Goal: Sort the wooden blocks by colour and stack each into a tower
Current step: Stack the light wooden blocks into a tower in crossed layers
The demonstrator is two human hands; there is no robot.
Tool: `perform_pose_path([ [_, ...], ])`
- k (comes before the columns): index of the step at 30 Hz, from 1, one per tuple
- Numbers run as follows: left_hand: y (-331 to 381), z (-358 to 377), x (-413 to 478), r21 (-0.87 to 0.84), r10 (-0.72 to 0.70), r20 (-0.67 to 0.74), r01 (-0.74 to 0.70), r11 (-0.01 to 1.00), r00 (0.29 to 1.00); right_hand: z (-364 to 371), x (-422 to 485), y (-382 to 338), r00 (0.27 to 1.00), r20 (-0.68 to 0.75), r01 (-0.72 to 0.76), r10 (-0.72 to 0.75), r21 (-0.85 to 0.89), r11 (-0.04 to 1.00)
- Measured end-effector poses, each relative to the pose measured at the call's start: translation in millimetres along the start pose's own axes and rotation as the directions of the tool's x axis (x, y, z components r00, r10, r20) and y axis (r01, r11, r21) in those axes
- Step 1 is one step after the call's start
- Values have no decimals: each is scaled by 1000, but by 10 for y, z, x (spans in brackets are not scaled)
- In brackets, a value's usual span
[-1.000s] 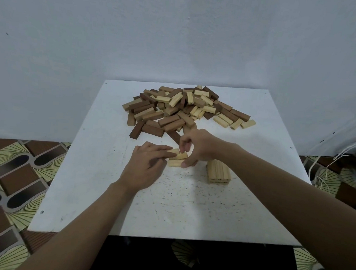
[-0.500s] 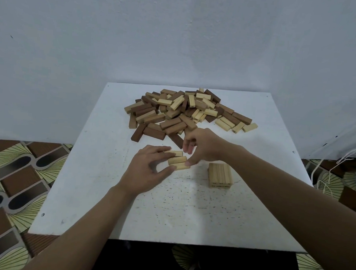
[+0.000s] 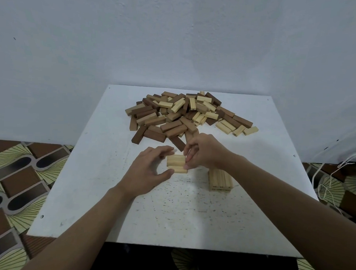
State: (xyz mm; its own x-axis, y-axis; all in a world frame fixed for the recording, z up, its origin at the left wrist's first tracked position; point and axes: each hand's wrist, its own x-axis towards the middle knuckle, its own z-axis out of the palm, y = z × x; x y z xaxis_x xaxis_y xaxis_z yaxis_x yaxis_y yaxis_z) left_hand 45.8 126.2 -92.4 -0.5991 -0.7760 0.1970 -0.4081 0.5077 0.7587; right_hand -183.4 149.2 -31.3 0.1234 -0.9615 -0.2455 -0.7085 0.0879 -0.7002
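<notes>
Plain grey wall (image 3: 178, 42) fills the background, and patterned floor tiles (image 3: 16, 178) show out past my left elbow. The white bench (image 3: 88, 171) carries everything else.

My left hand (image 3: 148, 172) is half closed in a cupped shape. Its thumb touches the left end of the nearest block and its fingers curve over towards the farthest one. Between my two hands lie the pale blocks (image 3: 176, 163), a short row side by side that I am squaring up. I cannot tell whether it is three blocks in one layer or a second layer begun. My right hand (image 3: 203, 152) pinches the right ends of that row with curled fingertips.

Beyond both hands sprawls the mixed heap (image 3: 186, 116), dark, mid-brown and pale pieces jumbled together, so I judge the sorting barely begun. One dark block from it lies just past my right knuckles. Below my right wrist, to the right of the row, sits a finished pale layer (image 3: 220, 179) with its blocks running away from me. A white cord (image 3: 325, 184) trails on the floor far to my right.

Several things could go wrong. If one hand squeezes harder than the other, the row could skew or a block could pop out. My right forearm passes just above the finished layer, so a dropped wrist could scatter it. Lifting the row across with too loose a pinch could let the middle block slip. Reaching back carelessly could drag the heap's near blocks into my work.
</notes>
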Motion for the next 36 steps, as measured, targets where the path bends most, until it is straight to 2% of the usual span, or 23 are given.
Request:
perform_pose_path([
  [10,-78,12,3,5,3,23,-3,1000,1000,-46,-42,-73,998,49,-43,46,-50,998],
  [19,-93,17,-5,14,-26,36,26,1000,999,1,-53,-141,999,41,-20,26,-140,990],
  [36,-70,13,12,0,-19,21,19,1000,1000,-19,-27,-142,995,63,-67,74,-114,991],
])
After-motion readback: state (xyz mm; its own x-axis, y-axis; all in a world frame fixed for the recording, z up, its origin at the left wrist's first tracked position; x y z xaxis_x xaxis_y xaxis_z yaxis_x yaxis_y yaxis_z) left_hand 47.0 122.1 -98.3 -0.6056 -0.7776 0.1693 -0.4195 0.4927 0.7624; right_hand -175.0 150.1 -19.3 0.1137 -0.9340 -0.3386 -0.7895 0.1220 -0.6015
